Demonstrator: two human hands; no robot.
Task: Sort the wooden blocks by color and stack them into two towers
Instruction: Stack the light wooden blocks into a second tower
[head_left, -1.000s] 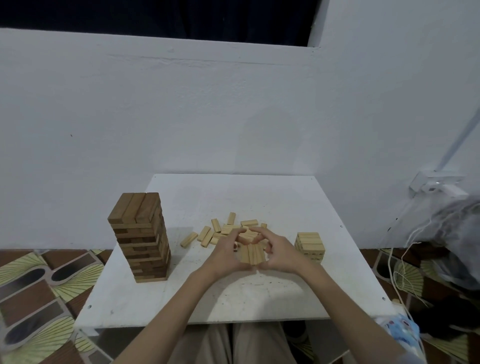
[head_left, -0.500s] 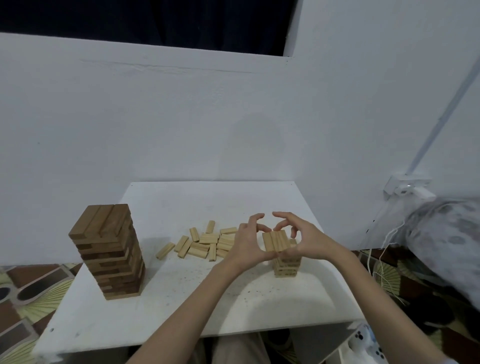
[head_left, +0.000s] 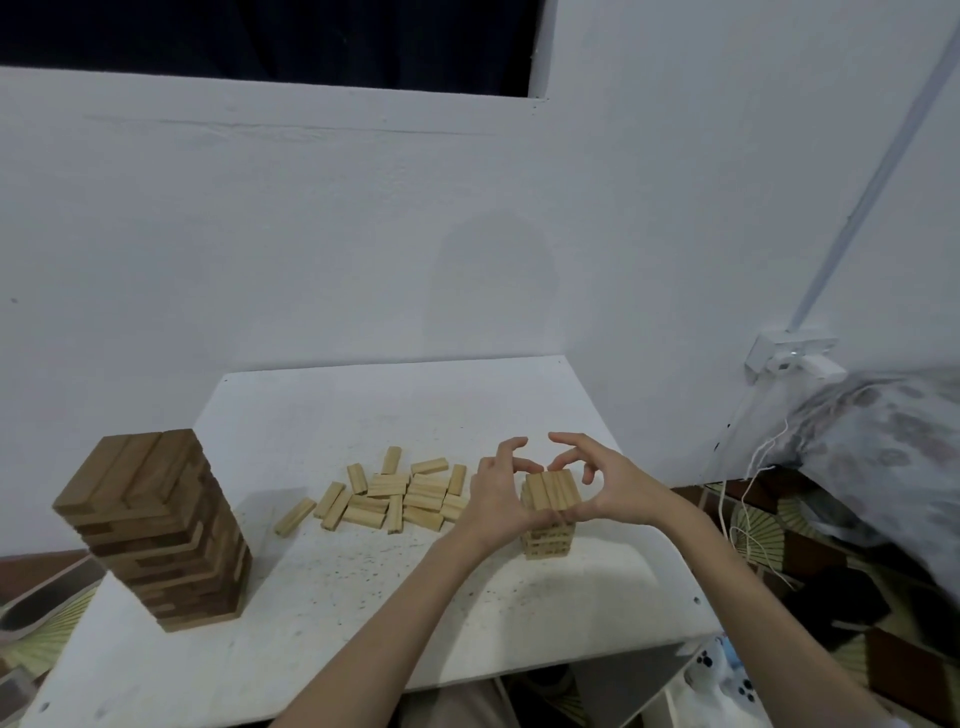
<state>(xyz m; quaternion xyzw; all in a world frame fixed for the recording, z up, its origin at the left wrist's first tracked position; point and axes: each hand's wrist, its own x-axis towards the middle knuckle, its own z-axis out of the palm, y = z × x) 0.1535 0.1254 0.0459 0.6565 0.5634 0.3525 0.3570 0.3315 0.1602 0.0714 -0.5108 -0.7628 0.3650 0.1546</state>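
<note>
While your left hand (head_left: 496, 499) and right hand (head_left: 610, 486) cup the top layer of the short pale wooden block tower (head_left: 550, 512), fingers curled against its sides, loose pale blocks (head_left: 400, 493) lie just left on the white square table (head_left: 332, 597); the tall dark-brown block tower (head_left: 153, 527) stands far left, against a white wall (head_left: 363, 234).

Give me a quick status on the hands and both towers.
Left hand and right hand pressing a layer of light blocks onto the short light tower. Dark tower standing. Loose light blocks remain.
</note>
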